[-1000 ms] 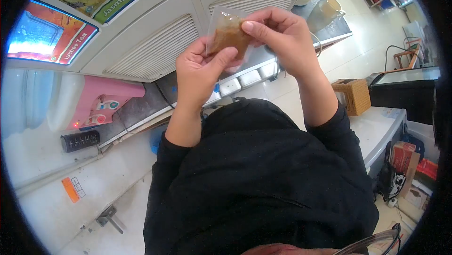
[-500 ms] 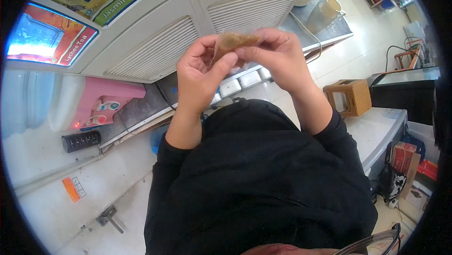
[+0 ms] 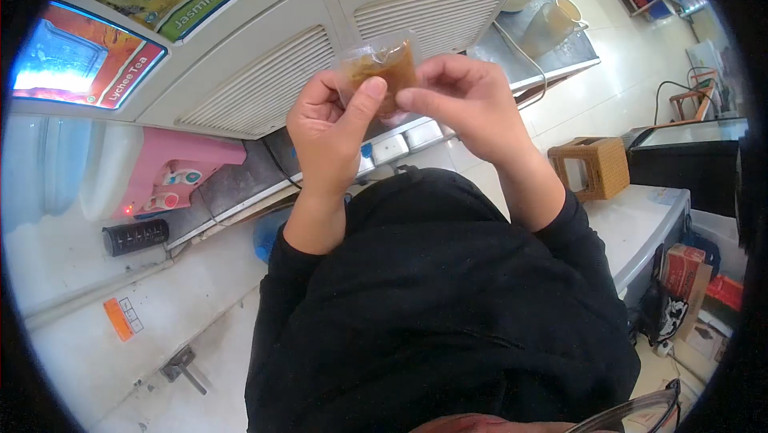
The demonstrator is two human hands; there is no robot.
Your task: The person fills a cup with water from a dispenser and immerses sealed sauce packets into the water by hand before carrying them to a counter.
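A small clear plastic packet with a brown, paste-like filling is held up in front of the drinks machine. My left hand grips its left side, the thumb pressed flat on the face and the fingers behind. At the lower right edge, the thumb and fingers of my right hand pinch the packet. Its printed or sealed details are too small to read, and the back is hidden by my fingers.
The drinks machine has Lychee Tea and Jasmine Tea panels. A pink-and-white water dispenser and a black cup are at left. A plastic jug stands on the metal counter; a woven stool-shaped holder sits on a white surface at right.
The packet has turned from lying folded and tilted between both hands to standing more upright, its broad face showing. My right hand's fingers have shifted down to its right edge.
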